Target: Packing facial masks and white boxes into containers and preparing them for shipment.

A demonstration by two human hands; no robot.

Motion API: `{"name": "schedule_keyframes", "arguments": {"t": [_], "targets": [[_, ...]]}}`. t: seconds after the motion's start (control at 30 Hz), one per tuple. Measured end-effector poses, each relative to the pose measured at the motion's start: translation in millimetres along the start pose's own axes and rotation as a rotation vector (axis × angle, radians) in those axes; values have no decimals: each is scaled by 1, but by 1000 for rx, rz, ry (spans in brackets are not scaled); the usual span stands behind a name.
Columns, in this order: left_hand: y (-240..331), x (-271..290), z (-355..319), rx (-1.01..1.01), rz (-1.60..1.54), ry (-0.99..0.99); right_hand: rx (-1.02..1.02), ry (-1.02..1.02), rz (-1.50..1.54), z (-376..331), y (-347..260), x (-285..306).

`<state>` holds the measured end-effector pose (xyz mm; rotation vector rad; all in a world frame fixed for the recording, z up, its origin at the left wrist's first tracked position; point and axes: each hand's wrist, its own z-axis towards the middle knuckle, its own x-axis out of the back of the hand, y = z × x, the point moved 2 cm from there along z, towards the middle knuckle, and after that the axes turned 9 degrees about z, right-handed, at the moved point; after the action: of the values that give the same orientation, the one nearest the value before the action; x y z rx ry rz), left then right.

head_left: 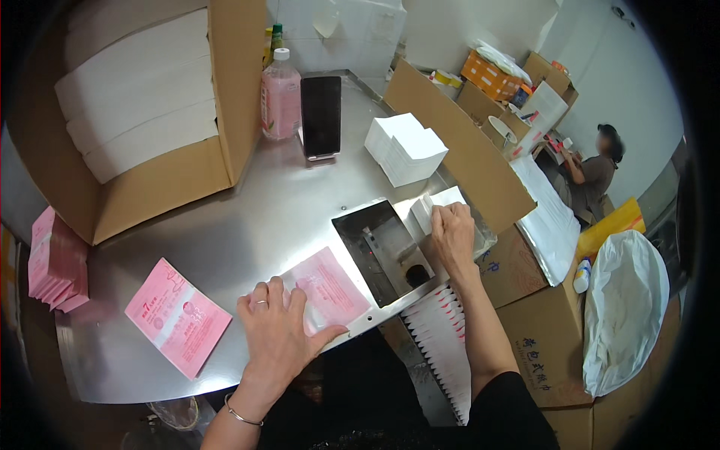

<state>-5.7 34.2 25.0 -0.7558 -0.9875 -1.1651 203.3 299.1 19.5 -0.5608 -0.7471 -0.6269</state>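
My left hand [277, 322], with a ring and a bangle, rests on a pink printed plastic packet [328, 281] near the table's front edge. Its fingers are spread over the packet's left end. Beyond the rectangular opening in the table, my right hand [455, 234] is closed, fingertips down, on a small white stack of folded tissues [423, 215]. What lies under those fingers is partly hidden. To the left of my left hand, a flat stack of pink wrappers [178, 318] has a pale band across it.
The metal table [225, 240] has a dark recessed opening [367, 240] with a metal piece inside. White tissue stacks [406, 154], a phone on a stand [321, 118] and a pink bottle [281, 97] stand behind. An open carton [165, 195] holds white bundles. Another person [596, 172] sits far right.
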Motion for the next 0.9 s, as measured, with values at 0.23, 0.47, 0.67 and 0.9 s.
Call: {"name": "schedule_keyframes", "arguments": {"t": [0.23,0.47,0.67,0.9], "targets": [[12,-13,-12,-66,-139,-129,232,54,182,-16,-34,-1],[7,1,-8,-29,-309,-15,646,-208,422,-92,-162,-4],[-3,14,-22,11,-274,-144,276,-439,273,-41,-113,-75],[-45,21,-54,99,-423,185,86,-543,143,-40,-73,-40]]}}
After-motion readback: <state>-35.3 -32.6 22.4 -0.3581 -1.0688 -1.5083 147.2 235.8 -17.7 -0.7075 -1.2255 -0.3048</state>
